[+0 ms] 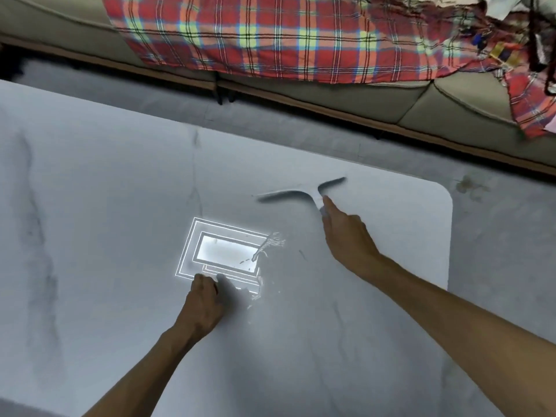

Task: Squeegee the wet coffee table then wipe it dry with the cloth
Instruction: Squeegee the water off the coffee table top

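Observation:
The white marbled coffee table point(120, 206) fills most of the view. Water streaks and droplets point(267, 245) glisten near its middle, beside the bright reflection of a ceiling light point(222, 251). My right hand point(346, 239) holds the handle of a squeegee point(301, 193), index finger stretched along it. Its dark blade is motion-blurred and lies on the tabletop towards the far right corner. My left hand point(204, 305) rests on the table near the reflection, fingers bent down onto the surface, with nothing seen in it. No cloth is in view.
A beige sofa point(406, 100) runs along the far side of the table, with a red plaid blanket point(285, 34) draped over it. Grey floor point(496, 236) shows past the table's rounded right corner, with a small stain on it.

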Tool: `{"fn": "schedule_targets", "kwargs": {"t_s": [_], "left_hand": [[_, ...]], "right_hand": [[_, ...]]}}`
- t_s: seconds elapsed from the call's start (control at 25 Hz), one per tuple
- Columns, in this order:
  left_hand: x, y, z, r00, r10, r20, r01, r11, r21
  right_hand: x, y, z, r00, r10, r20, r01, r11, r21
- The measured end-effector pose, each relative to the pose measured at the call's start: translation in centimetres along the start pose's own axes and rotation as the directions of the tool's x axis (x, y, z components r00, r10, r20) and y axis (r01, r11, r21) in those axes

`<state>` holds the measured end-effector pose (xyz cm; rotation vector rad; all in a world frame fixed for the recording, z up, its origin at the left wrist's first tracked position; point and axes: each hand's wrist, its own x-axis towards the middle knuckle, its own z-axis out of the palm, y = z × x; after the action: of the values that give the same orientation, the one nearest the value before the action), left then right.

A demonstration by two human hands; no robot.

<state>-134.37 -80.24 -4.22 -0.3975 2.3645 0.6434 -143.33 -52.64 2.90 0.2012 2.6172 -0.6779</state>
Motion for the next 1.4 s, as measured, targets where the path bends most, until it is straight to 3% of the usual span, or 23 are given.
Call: {"fn": "schedule_targets", "kwargs": {"t_s": [0.16, 0.24, 0.44, 0.6, 0.84, 0.96, 1.16, 1.4], "left_hand": [[-0.9, -0.7, 0.4, 0.997, 0.009, 0.07, -0.01, 1.0, 0.019], [-3.8, -4.5, 1.3, 0.995, -0.039, 0.095, 0.038, 0.999, 0.006], [-3.1, -4.6, 1.7, 0.999, -0.008, 0.036, 0.008, 1.0, -0.003], [-4.3, -4.8, 1.9, 0.996, 0.004, 0.088, -0.006, 1.0, 0.017], [-7.4, -6.5, 1.3, 0.996, 0.014, 0.083, -0.012, 1.0, -0.025], [-8.2, -8.1, 1.4, 0.999, 0.007, 0.038, -0.005, 0.999, -0.045], [-9.2, -9.2, 1.9, 0.995, -0.006, 0.104, 0.012, 0.998, -0.058], [-10.7, -8.8, 2.0, 0.992, 0.032, 0.122, -0.02, 0.995, -0.1]], "right_hand": [[4.4, -1.7, 0.2, 1.0, 0.021, 0.013, -0.02, 0.996, -0.087], [0.5, -3.3, 4.2, 0.992, -0.049, 0.121, 0.072, 0.979, -0.191], [-7.0, 2.4, 3.9, 0.978, -0.052, 0.203, 0.085, 0.984, -0.156], [-12.1, 4.2, 2.8, 0.966, -0.026, 0.259, 0.076, 0.98, -0.186], [-8.0, -2.6, 4.1, 0.968, -0.206, 0.145, 0.222, 0.969, -0.11], [-6.1, -6.0, 7.4, 0.947, -0.253, 0.195, 0.283, 0.948, -0.146], [-9.7, -2.0, 8.4, 0.948, -0.23, 0.221, 0.285, 0.92, -0.267], [-16.3, 5.1, 4.5, 0.967, -0.052, 0.248, 0.157, 0.89, -0.428]]}}
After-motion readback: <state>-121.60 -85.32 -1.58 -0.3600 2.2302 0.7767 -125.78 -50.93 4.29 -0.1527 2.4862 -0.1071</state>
